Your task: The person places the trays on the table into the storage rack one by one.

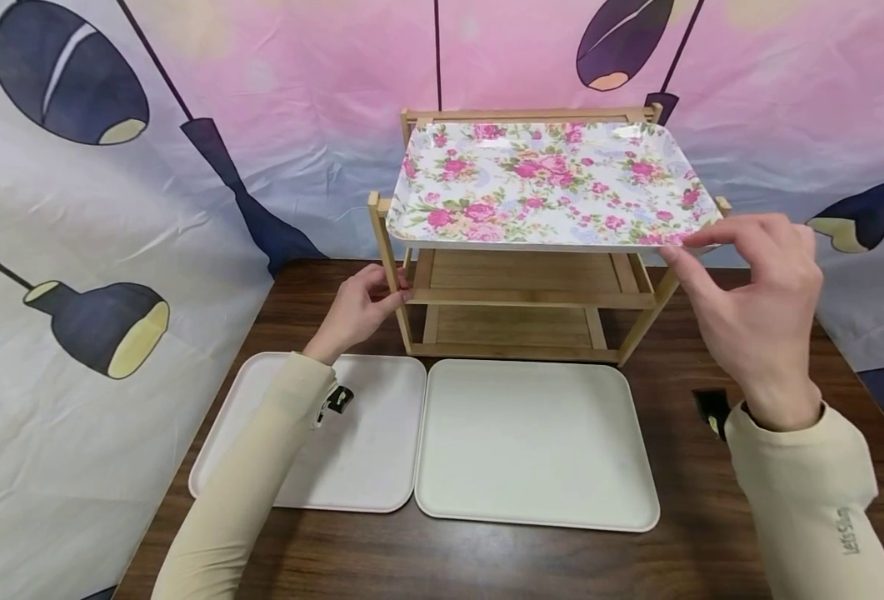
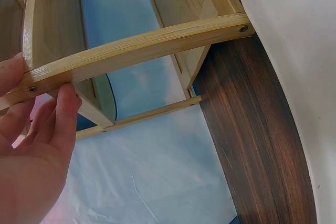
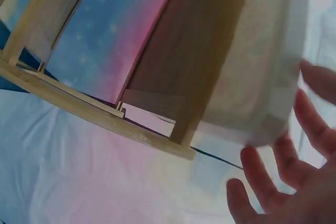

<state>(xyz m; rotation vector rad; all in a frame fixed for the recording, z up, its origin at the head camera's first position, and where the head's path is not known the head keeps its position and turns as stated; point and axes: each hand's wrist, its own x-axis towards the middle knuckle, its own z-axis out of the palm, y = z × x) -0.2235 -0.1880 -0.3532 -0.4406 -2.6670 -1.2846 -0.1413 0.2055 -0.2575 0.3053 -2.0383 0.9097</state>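
A white tray with pink roses (image 1: 554, 187) lies over the top of a small wooden shelf rack (image 1: 531, 297). My right hand (image 1: 767, 308) pinches this tray's front right corner between thumb and fingers. From below, the right wrist view shows the tray's pale underside (image 3: 257, 82), slightly blurred, with the right hand (image 3: 294, 177) at its edge. On the other side, my left hand (image 1: 355, 310) grips the rack's left front post. Close up in the left wrist view, the left hand's thumb and fingers (image 2: 65, 114) sit around the wooden post (image 2: 142, 45).
Two plain trays, one pinkish-white (image 1: 367, 450) and one cream (image 1: 531, 450), lie side by side on the dark wooden table (image 1: 486, 562) before the rack. A printed cloth backdrop (image 1: 322, 100) hangs behind and at the sides.
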